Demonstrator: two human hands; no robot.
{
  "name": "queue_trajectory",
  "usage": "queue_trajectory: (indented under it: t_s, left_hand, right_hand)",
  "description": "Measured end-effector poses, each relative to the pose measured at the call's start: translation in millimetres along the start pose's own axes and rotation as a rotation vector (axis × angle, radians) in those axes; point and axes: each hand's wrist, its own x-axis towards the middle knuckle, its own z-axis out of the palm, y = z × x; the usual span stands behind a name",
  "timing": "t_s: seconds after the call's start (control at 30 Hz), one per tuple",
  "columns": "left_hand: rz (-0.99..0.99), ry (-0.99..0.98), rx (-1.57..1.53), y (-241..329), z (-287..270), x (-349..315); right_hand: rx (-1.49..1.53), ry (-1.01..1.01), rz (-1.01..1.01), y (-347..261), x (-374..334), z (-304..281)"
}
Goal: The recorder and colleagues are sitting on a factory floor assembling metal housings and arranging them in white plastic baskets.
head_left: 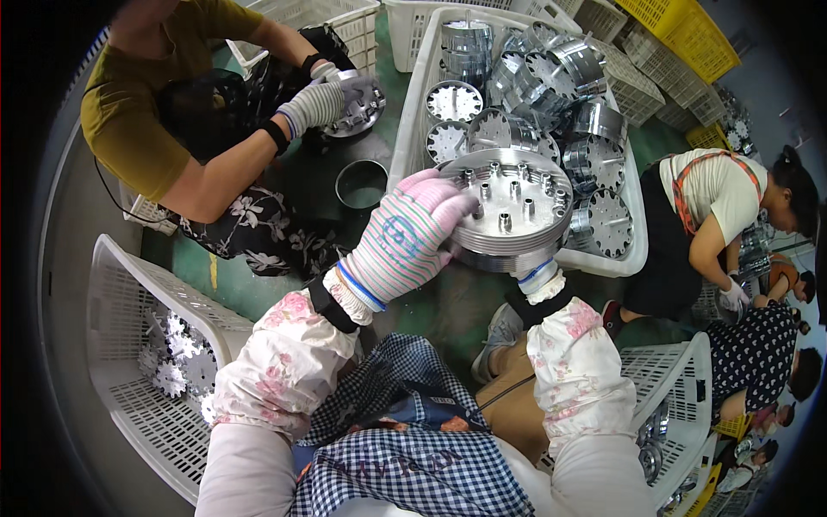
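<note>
In front of me is a shiny round metal drum (508, 222), with ridged sides and several short posts standing up from its flat face. My left hand (405, 237), in a pink and green striped glove, is closed over its left rim, with slightly blurred fingertips on the upper edge. From the lower right, my right hand (539, 277) comes up under the drum and bears it from below. Only its gloved wrist end shows; its fingers are hidden behind the metal. A large white crate (636, 258) full of similar silvery drums (605, 164) stands just beyond.
A co-worker at left handles another round metal part (355, 116) with gloved hands. An open metal ring (362, 184) lies on the green floor. White baskets stand at my left (129, 297) and right (668, 370). More people work at right, near yellow crates (689, 34).
</note>
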Motion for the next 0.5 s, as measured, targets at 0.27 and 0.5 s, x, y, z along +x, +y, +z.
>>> queue_trajectory:
  t_s: [0.27, 0.5]
  left_hand:
    - [-0.074, -0.174, 0.147, 28, 5, 11]
    - [-0.257, -0.353, 0.170, 25, 1, 13]
  right_hand:
    - [0.329, -0.091, 0.022, 14, -20, -10]
    - [0.606, -0.203, 0.031, 16, -22, -10]
